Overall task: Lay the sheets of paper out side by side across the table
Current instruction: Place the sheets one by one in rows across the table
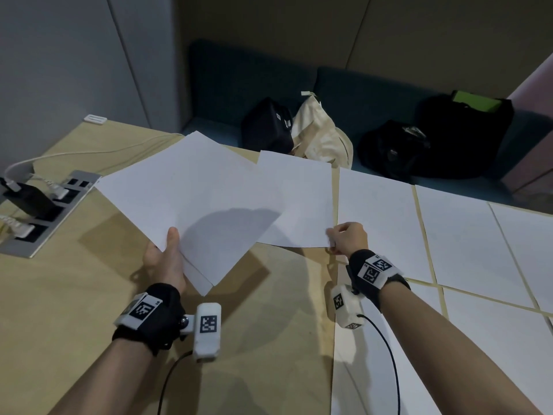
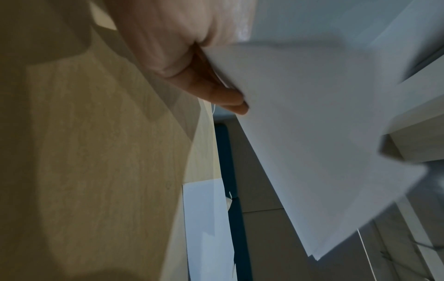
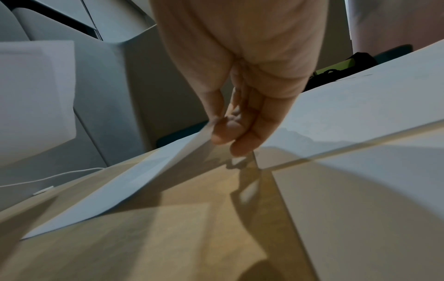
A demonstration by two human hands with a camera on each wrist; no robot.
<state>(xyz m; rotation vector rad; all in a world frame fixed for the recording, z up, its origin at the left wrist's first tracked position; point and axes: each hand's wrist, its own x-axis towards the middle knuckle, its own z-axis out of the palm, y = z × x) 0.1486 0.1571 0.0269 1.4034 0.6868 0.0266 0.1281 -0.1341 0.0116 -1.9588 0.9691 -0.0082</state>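
We pinch one loose sheet (image 1: 296,202) by its near right corner in our right hand (image 1: 348,238), thumb and fingertips closed tight on the paper's edge. From the right wrist view the sheet slopes up off the table (image 1: 74,295) toward the pinch, its far side low over the wood and its near corner lifted. Our left hand (image 1: 164,260) holds the remaining stack (image 1: 194,202) from below, thumb laid over the top page near its lower left edge, fingers curled under it; the stack is raised above the table, tilted, and turned so one corner points back at our wrist. At least two pages show at that corner. The stack's right edge overlaps the left part of the pinched sheet in the head view.

Just right of the right-hand pinch lie the laid sheets (image 1: 383,223), flat on the table in rows, edge beside edge with narrow strips of wood between them. One of them runs under our right forearm.

Left of the left-hand grip, well apart, a recessed socket panel (image 1: 48,214) sits in the tabletop, with a dark charger (image 1: 28,200) and white plugs in it and a white cable (image 1: 89,152) looping along the far edge. Beyond the stack and the pinched sheet, past the table's far edge, a dark bench (image 1: 359,97) carries a small black bag (image 1: 266,127), a cream cloth bag (image 1: 320,133) and two larger black bags (image 1: 434,139), one with a green item showing at its top.
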